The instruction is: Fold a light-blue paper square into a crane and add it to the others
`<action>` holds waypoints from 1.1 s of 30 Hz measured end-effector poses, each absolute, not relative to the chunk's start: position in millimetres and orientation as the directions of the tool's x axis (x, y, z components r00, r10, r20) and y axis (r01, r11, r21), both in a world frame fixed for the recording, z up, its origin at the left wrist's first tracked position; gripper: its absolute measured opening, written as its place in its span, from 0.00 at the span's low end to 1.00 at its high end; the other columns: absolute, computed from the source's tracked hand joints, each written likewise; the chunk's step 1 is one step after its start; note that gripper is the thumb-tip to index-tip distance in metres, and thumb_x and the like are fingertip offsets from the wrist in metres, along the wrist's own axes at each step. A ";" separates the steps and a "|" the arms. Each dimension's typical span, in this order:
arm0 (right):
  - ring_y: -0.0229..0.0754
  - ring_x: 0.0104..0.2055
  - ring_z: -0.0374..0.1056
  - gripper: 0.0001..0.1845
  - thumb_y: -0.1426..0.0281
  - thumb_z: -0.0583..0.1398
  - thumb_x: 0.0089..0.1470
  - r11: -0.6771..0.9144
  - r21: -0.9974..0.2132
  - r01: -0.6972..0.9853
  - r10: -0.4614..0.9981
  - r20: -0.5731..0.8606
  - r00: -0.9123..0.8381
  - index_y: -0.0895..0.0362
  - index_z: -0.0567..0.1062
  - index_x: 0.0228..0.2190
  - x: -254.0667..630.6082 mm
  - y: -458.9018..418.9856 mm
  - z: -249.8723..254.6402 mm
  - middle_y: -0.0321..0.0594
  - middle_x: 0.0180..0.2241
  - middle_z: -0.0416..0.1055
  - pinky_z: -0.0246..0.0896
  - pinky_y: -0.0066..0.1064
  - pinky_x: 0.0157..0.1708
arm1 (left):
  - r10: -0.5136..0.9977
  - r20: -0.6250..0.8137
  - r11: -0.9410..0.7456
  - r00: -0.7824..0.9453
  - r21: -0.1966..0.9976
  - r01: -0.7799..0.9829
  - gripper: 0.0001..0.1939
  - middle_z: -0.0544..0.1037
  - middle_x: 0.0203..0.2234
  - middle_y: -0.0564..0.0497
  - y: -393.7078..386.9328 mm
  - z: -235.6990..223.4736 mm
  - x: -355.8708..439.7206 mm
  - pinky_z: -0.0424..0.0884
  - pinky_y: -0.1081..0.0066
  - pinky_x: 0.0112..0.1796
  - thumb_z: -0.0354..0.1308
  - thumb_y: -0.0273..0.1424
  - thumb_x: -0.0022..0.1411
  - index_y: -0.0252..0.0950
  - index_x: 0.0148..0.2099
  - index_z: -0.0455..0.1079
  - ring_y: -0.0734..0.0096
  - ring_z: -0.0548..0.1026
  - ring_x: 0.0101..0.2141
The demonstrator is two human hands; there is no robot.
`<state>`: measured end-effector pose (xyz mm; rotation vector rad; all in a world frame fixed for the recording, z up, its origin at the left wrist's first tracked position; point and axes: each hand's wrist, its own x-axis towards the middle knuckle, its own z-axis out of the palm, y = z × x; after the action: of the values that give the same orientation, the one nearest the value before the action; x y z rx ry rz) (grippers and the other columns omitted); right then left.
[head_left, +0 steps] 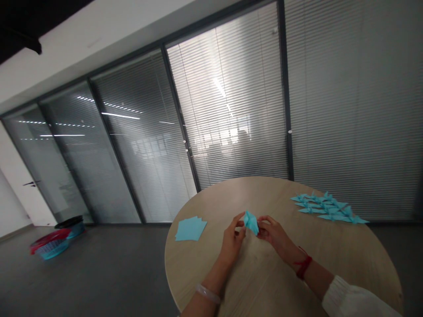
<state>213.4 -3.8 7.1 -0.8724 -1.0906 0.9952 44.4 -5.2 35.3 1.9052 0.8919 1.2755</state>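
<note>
Both hands are closed on one pale blue folded paper piece (251, 222), held just above the table between them. Left hand (233, 240): thumb and fingers pinch the piece from its left side. Right hand (272, 233): fingertips grip its lower right end. The hands are close together, with the paper bridging the space between them.

The piece is matte, creased, layered and pointed. Its exact fold is too small to read and is partly hidden by the fingers.

The round wood-grain table (346, 251) has a fine linear grain. A stack of square blue paper sheets (191, 229), slightly fanned, lies left of the left hand, well apart from it. Right of the right hand, a cluster of blue origami cranes (327, 208) lies flat in rough rows, wings overlapping.

A translucent bangle (208, 293) circles the left wrist. A knotted red cord (304, 265) circles the right wrist, and a white knit sleeve (350, 299) covers the right forearm.

Beyond the table stands a glass partition (231, 110) with slatted blinds and dark metal frames. Stacked red and blue plastic baskets (49, 245) sit on the grey floor (109, 264) at far left.
</note>
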 end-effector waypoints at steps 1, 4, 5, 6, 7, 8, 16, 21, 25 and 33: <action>0.39 0.22 0.71 0.12 0.61 0.63 0.44 0.252 -0.921 -0.298 0.967 0.226 0.120 0.55 0.69 0.27 214.2 -4.4 7.0 0.37 0.22 0.74 0.68 0.31 0.24 | 0.808 0.513 -0.575 0.291 0.794 0.198 0.22 0.75 0.41 0.46 -5.9 35.8 43.6 0.72 0.70 0.34 0.54 0.36 0.60 0.42 0.57 0.64 0.66 0.74 0.37; 0.36 0.22 0.69 0.12 0.65 0.66 0.39 0.031 -0.837 -0.546 0.999 0.031 0.009 0.55 0.70 0.26 215.4 -6.9 10.0 0.34 0.22 0.73 0.65 0.27 0.24 | 0.754 0.594 -0.654 0.282 0.723 0.223 0.18 0.72 0.47 0.46 -6.9 38.0 41.6 0.71 0.69 0.38 0.54 0.33 0.60 0.43 0.53 0.67 0.63 0.70 0.46; 0.35 0.22 0.68 0.12 0.65 0.67 0.38 0.003 -0.818 -0.575 1.000 0.007 -0.004 0.55 0.70 0.25 215.3 -7.9 11.6 0.33 0.22 0.72 0.64 0.26 0.23 | 0.741 0.609 -0.668 0.284 0.710 0.222 0.16 0.71 0.48 0.45 -6.8 38.6 41.1 0.71 0.68 0.38 0.55 0.33 0.60 0.43 0.51 0.69 0.62 0.69 0.47; 0.34 0.21 0.67 0.12 0.65 0.67 0.38 -0.018 -0.805 -0.592 1.000 -0.011 -0.015 0.56 0.70 0.24 215.1 -8.8 13.2 0.33 0.21 0.72 0.63 0.25 0.22 | 0.733 0.616 -0.677 0.289 0.702 0.220 0.14 0.70 0.48 0.45 -6.3 39.0 40.9 0.71 0.68 0.39 0.55 0.32 0.59 0.42 0.49 0.71 0.62 0.69 0.48; 0.34 0.20 0.66 0.12 0.65 0.67 0.37 -0.035 -0.798 -0.602 0.999 -0.024 -0.027 0.56 0.70 0.24 214.7 -9.5 14.6 0.33 0.20 0.71 0.62 0.25 0.22 | 0.728 0.617 -0.681 0.297 0.699 0.216 0.12 0.70 0.48 0.45 -5.5 39.1 40.8 0.72 0.67 0.39 0.56 0.32 0.59 0.42 0.46 0.72 0.62 0.69 0.47; 0.34 0.19 0.65 0.12 0.65 0.67 0.37 -0.049 -0.795 -0.605 0.999 -0.031 -0.039 0.56 0.70 0.23 214.3 -10.0 15.7 0.33 0.20 0.70 0.62 0.25 0.21 | 0.728 0.616 -0.681 0.301 0.702 0.210 0.11 0.69 0.48 0.45 -4.5 38.9 40.8 0.72 0.67 0.39 0.57 0.32 0.58 0.42 0.44 0.73 0.62 0.69 0.47; 0.40 0.26 0.69 0.17 0.55 0.62 0.43 0.140 -0.931 -0.337 0.988 0.111 0.105 0.56 0.72 0.28 215.1 -3.6 16.5 0.37 0.25 0.71 0.65 0.30 0.25 | 0.836 0.530 -0.542 0.144 0.838 0.064 0.10 0.72 0.42 0.44 5.6 36.7 39.2 0.72 0.66 0.38 0.64 0.37 0.51 0.37 0.34 0.76 0.60 0.71 0.44; 0.45 0.40 0.69 0.26 0.57 0.60 0.45 0.354 -0.933 -0.061 0.916 0.333 0.224 0.52 0.69 0.47 218.3 -3.1 22.2 0.42 0.41 0.70 0.67 0.33 0.33 | 0.895 0.409 -0.406 0.180 0.912 -0.055 0.16 0.76 0.34 0.44 12.8 35.1 38.5 0.71 0.65 0.39 0.64 0.42 0.48 0.34 0.34 0.76 0.62 0.74 0.36; 0.45 0.46 0.67 0.22 0.60 0.60 0.47 0.481 -0.868 0.124 0.851 0.496 0.171 0.51 0.73 0.45 222.4 -5.9 26.5 0.44 0.46 0.69 0.65 0.34 0.42 | 0.929 0.328 -0.310 0.170 0.942 -0.127 0.19 0.77 0.31 0.45 15.6 33.2 38.9 0.72 0.64 0.36 0.66 0.44 0.45 0.33 0.33 0.76 0.64 0.74 0.33; 0.48 0.38 0.71 0.13 0.58 0.62 0.45 0.468 -0.848 0.250 0.867 0.495 0.055 0.53 0.80 0.30 223.8 -9.6 32.1 0.42 0.33 0.77 0.62 0.39 0.43 | 0.911 0.411 -0.412 0.030 0.911 0.019 0.18 0.76 0.39 0.42 16.1 34.4 34.5 0.70 0.61 0.41 0.65 0.46 0.46 0.35 0.31 0.76 0.57 0.73 0.42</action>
<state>223.8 -9.6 32.1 -1.0326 -1.4823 0.6259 34.5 16.1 34.4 1.5460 0.9777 1.4820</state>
